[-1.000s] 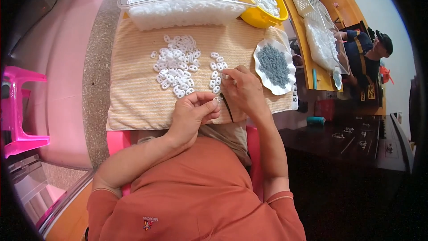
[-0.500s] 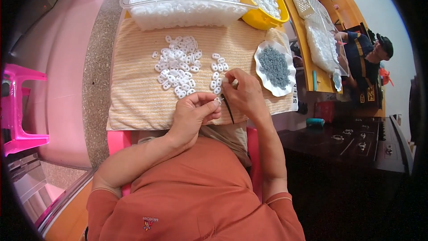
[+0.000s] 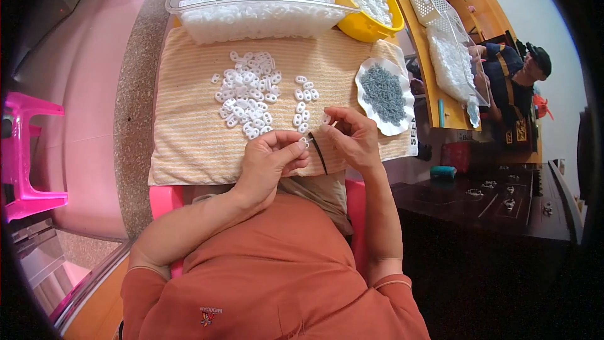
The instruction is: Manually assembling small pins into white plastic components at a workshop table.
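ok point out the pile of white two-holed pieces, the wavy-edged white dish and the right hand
Pile of white two-holed pieces (image 3: 247, 91): head view, its middle
Wavy-edged white dish (image 3: 389, 130): head view, lower rim
Right hand (image 3: 358, 141): head view, its middle

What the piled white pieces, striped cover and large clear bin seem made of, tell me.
Piled white pieces: probably smooth plastic, uniformly rounded. Striped cover: likely matte fabric, slightly rumpled. Large clear bin: apparently glossy plastic, its wall transparent, rim shining.
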`<state>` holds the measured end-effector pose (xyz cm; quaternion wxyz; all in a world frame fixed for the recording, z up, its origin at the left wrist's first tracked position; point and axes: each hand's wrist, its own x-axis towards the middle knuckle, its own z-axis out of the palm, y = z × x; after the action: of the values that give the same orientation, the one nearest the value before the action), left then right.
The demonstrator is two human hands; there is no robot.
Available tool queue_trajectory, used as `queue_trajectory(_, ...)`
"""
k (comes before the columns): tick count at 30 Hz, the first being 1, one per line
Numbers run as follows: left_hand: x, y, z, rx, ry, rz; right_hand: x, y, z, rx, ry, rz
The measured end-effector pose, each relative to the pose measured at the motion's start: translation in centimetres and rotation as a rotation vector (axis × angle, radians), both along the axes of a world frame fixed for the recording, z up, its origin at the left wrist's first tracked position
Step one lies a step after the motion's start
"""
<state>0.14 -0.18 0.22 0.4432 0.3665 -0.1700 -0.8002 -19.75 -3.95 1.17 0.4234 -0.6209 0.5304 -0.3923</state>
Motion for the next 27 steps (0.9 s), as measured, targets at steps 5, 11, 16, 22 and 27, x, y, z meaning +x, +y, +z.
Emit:
queue_trajectory(5, 0.0, 0.0, 0.0, 0.006, -0.017, 0.002, 0.0, 0.8, 0.1, 0.022, 0.009, -0.039)
queue_trajectory(11, -0.1, 0.0, 0.1, 0.005, -0.003, -0.001, 0.1, 1.3, 0.7, 0.061, 0.074, -0.043)
queue_trajectory(16, -0.1, 0.0, 0.0, -0.001, -0.001, -0.002, 1.0, 1.9, 0.5, 0.135, -0.094, -0.057)
queue_trajectory(22, 0.0, 0.1, 0.1, -0.007, 0.005, -0.003, 0.8, 2.2, 0.6, 0.222, -0.268, -0.047)
queue_trajectory(27, 0.0, 0.0, 0.4, 0.006, -0.013, -0.009, 0.7, 2.5, 0.2, 0.221, -0.335, 0.012)
